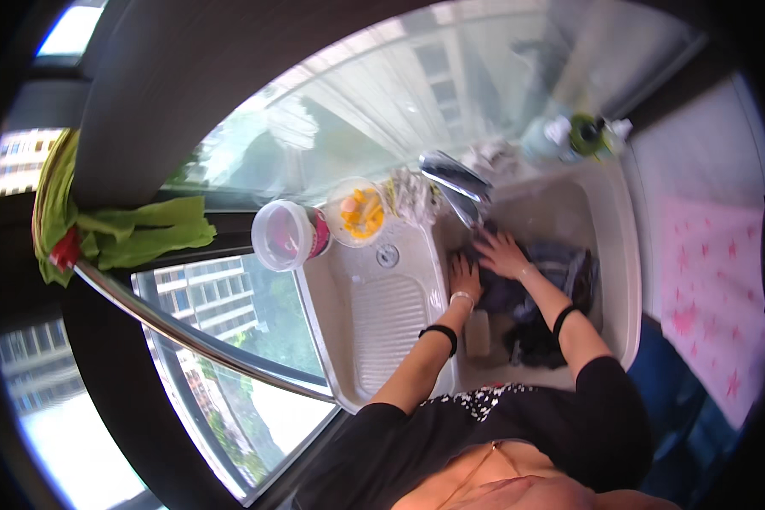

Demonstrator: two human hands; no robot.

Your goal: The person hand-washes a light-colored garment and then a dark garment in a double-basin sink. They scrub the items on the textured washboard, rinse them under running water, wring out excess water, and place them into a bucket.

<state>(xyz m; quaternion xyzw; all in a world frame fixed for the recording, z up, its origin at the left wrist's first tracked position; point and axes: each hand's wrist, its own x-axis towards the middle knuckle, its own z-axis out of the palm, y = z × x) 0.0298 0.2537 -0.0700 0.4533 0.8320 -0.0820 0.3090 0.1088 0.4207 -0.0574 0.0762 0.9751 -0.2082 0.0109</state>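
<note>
Both my hands reach into the right basin (614, 246) of a pale sink, where dark wet clothes (569, 268) lie. My right hand (501, 257), its fingers spread, rests over the dark cloth just below the metal faucet (455, 174). Beside the divider, my left hand (465, 282) has its fingers stretched out against the cloth on the basin's left side. Part of its fingertips blends into the dark fabric. A black clump of cloth (535, 342) lies closer to me. I see no cloth gripped in either hand.
Left of the basin is a ribbed washboard (388, 319) with a drain (387, 255). A clear tub (280, 238), a bowl of yellow pieces (361, 217) and crumpled rags (414, 197) line the back ledge. A mop with green cloth (144, 234) leans at left; a pink starred cloth (710, 289) hangs right.
</note>
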